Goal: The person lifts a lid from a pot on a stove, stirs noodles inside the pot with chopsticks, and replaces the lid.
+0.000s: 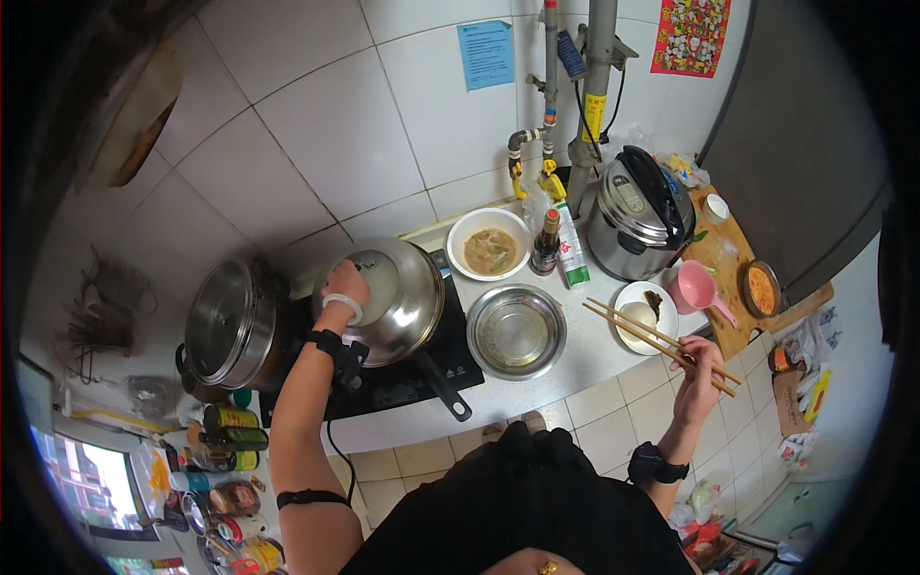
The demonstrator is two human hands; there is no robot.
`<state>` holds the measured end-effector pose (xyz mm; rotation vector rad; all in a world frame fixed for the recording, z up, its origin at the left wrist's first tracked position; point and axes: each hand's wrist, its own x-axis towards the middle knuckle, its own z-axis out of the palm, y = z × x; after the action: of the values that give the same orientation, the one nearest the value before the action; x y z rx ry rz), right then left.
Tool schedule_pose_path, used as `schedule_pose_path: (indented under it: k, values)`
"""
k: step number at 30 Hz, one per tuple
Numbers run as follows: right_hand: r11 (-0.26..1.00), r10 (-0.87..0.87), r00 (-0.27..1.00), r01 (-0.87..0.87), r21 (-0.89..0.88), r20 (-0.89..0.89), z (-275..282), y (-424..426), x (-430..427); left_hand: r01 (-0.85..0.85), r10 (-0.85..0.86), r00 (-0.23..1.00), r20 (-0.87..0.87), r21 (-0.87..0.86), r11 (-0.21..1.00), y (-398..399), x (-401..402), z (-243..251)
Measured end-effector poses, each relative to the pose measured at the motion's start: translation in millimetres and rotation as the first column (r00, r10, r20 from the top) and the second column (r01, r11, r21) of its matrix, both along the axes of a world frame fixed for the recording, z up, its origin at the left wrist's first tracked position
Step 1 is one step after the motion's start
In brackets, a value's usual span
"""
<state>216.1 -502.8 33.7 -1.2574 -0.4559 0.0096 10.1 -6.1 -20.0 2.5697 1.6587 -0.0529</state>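
Observation:
My left hand (348, 286) grips the top of a domed steel lid (413, 302) with a glass centre; the hand hides the knob. Beneath the lid is a pan whose black handle (445, 394) points toward me, on a black induction cooktop (402, 392). In my right hand (696, 370) is a pair of wooden chopsticks (632, 330), tips pointing left. They pass above a white plate (665, 309) holding a pale rounded food piece (638, 315) and a dark piece (652, 302). Between my hands, a steel basin (516, 332) contains a little clear liquid.
Behind the basin stand a white bowl of soupy food (490, 248), a sauce bottle (546, 244) and an electric pressure cooker (636, 223). A pink ladle (696, 286) and cutting board (719, 251) are at right. A steamer pot (233, 323) and several jars (233, 496) occupy the left.

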Motion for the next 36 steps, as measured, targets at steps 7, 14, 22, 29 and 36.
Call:
schedule_pose_path:
  k: [7, 14, 22, 29, 36]
  values:
    - [0.985, 0.163, 0.985, -0.159, 0.064, -0.061, -16.4, 41.5, 26.5, -0.07, -0.079, 0.801, 0.593, 0.224, 0.972, 7.1, -56.2, 52.3]
    - [0.842, 0.538, 0.833, -0.526, 0.117, -0.129, -56.6, 153.0, 38.3, 0.013, 0.291, -0.258, 0.921, -0.298, 0.955, -56.7, -138.4, 137.0]
    - [0.722, 0.659, 0.742, -0.671, -0.171, -0.127, -97.3, 304.9, 2.1, 0.579, 0.345, -0.524, 0.778, 0.029, 0.815, -118.6, -270.8, 129.9]
    - [0.703, 0.648, 0.728, -0.685, -0.192, -0.225, -157.2, 400.7, -27.4, 0.272, 0.257, -0.615, 0.746, -0.105, 0.957, -207.4, -310.6, 130.6]
    - [0.533, 0.74, 0.556, -0.828, -0.174, -0.379, -163.6, 447.9, -65.2, 0.132, 0.25, -0.628, 0.737, -0.217, 0.967, -246.7, -334.6, 127.7]
